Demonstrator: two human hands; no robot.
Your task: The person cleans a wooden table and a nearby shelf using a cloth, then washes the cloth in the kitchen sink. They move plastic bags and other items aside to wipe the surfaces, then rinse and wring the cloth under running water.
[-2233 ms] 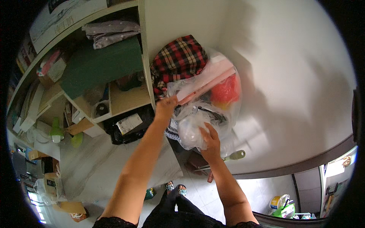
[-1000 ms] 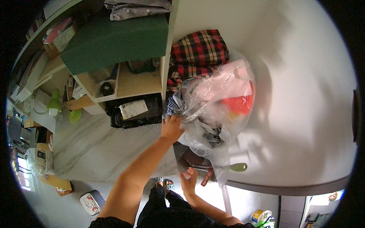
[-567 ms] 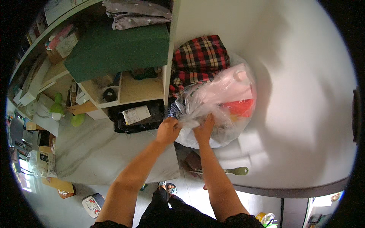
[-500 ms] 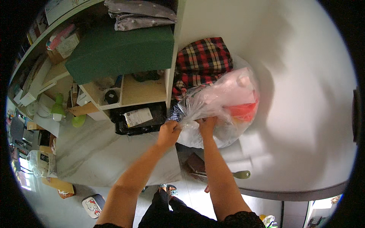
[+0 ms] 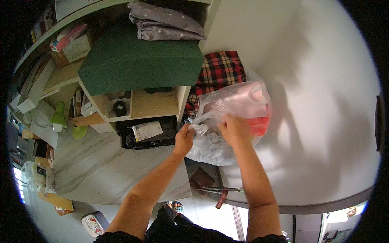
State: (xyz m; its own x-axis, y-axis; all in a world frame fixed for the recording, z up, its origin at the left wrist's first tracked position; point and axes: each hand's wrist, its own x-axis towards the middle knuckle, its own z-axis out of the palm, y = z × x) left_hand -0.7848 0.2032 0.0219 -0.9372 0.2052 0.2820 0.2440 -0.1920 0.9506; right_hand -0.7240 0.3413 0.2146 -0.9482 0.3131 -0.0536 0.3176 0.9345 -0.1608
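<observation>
One clear bag [image 5: 212,150] lies just beyond the right edge of the table [image 5: 121,170], its plastic clamped between fingers of the left hand [image 5: 184,140], while the right hand's grip, fingertips hidden, cannot be told, and hard pulling could tear the bag.

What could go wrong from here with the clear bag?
1. The clear plastic bag looks thin; it might tear where the left hand grips its film.
2. The pink item inside could strain the film if the bag is pulled hard.
3. The metal rods, next to the right forearm in this view, might get knocked.
</observation>
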